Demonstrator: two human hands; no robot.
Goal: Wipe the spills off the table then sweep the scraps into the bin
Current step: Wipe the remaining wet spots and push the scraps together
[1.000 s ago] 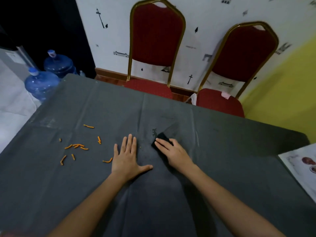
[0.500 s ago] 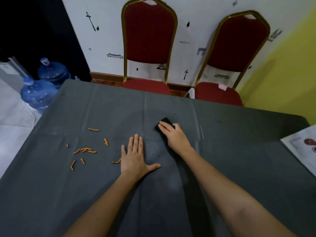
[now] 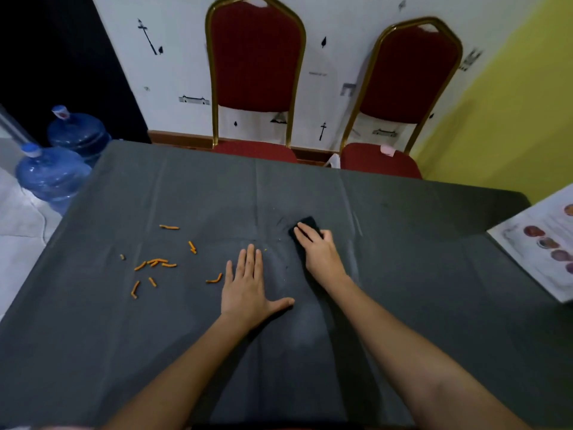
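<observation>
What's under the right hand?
A black cloth on the table; only its far end shows past the right hand. The rest, and any spill beneath, is covered.

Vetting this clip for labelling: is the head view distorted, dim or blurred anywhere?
Head view: wide-angle bending splays the chairs apart and bows the table edges; light is dim and soft, top-left corner nearly black; orange scraps look crisp, and the right hand on the black pad shows no motion smear.

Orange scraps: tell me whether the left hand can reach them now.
Probably yes: the left hand lies flat and empty beside the nearest orange scrap, with only bare tablecloth between.
</observation>
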